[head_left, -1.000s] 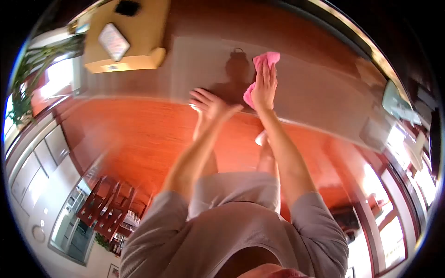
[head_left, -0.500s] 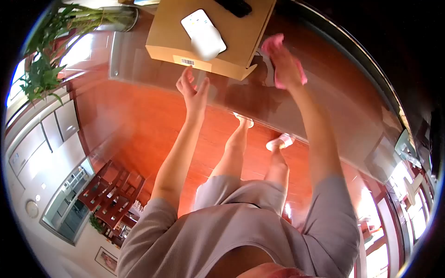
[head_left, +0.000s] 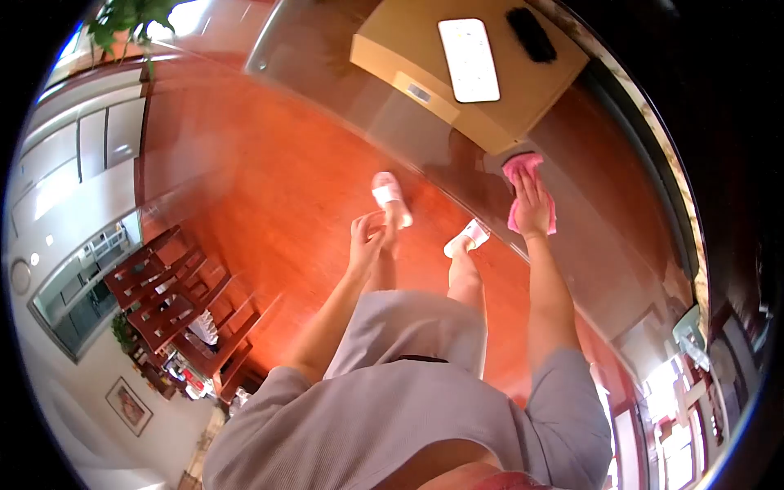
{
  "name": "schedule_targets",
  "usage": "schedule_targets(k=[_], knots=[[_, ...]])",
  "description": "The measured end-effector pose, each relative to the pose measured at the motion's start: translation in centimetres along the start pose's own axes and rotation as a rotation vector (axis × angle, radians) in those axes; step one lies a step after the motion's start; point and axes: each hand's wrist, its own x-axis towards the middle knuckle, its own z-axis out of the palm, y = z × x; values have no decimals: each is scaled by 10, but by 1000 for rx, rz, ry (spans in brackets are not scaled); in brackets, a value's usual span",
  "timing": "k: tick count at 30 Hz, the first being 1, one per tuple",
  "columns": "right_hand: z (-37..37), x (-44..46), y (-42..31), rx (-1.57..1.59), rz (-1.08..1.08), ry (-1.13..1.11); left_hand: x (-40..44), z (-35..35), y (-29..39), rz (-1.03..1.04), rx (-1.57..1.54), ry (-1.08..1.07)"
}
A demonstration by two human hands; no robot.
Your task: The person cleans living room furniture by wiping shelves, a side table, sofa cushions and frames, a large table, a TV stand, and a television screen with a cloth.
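My right hand (head_left: 533,211) lies on a pink cloth (head_left: 523,167), its fingers stretched over the fabric and pressing it on the glossy dark table (head_left: 604,237). The cloth is just off the near right corner of a cardboard box (head_left: 408,49). My left hand (head_left: 366,242) hangs in the air in front of my body, above the floor and one foot. Its fingers are loosely bent and apart, with nothing visible in them. On top of the box lie a white-screened phone (head_left: 469,61) and a black object (head_left: 531,34) whose kind I cannot make out.
The table's near edge runs diagonally past my feet in pink slippers (head_left: 388,189). A green plant (head_left: 131,24) shows at the upper left. Dark red wooden chairs (head_left: 175,286) stand at the left, on the reddish floor (head_left: 269,188).
My right hand and the cloth have come back along the table toward me, relative to the box. My left hand has drawn away from the box's front. The view has shifted and one foot has moved.
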Motion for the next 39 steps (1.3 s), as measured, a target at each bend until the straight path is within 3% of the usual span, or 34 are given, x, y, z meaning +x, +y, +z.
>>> schedule_targets(k=[2, 4, 5, 7, 8, 10, 12, 13, 15, 16, 18, 23, 26, 28, 29, 33, 35, 39], knots=[[7, -5, -2, -39, 6, 3, 15, -21, -18, 7, -15, 8], [15, -8, -12, -142, 188, 62, 33, -42, -27, 19, -22, -6], [15, -2, -31, -154, 181, 63, 40, -53, -30, -8, -91, -42], [26, 17, -77, -258, 587, 244, 60, -79, -45, -12, -176, -126], [36, 30, -97, -273, 574, 239, 68, -95, -48, -17, -196, -129], [54, 53, -138, -314, 775, 257, 78, -130, -46, 26, -235, -148], [57, 99, -189, -305, 683, 306, 81, -172, -31, -24, -262, -145], [56, 129, -220, 223, 912, 453, 84, -194, -28, -74, -265, -136], [88, 164, -255, 331, 907, 392, 93, -241, -40, -79, -214, -94], [117, 176, -265, -101, 691, 211, 98, -264, -46, -69, -230, -53], [109, 243, -330, -163, 551, -2, 103, -299, -63, -46, -256, 24], [166, 375, -369, -46, 453, 148, 112, -348, -89, -72, -314, 84], [189, 434, -320, -54, 643, 328, 108, -357, -82, -105, -331, 94], [148, 469, -302, -236, 706, 207, 105, -354, -79, -155, -350, 124], [146, 480, -279, -122, 772, 275, 104, -351, -87, -172, -350, 121], [142, 519, -244, -185, 1003, 366, 104, -329, -93, -284, -397, 156], [131, 525, -265, -146, 953, 360, 118, -313, -91, -216, -454, 190], [140, 516, -254, -89, 378, 331, 184, -285, -38, -72, -494, 168]])
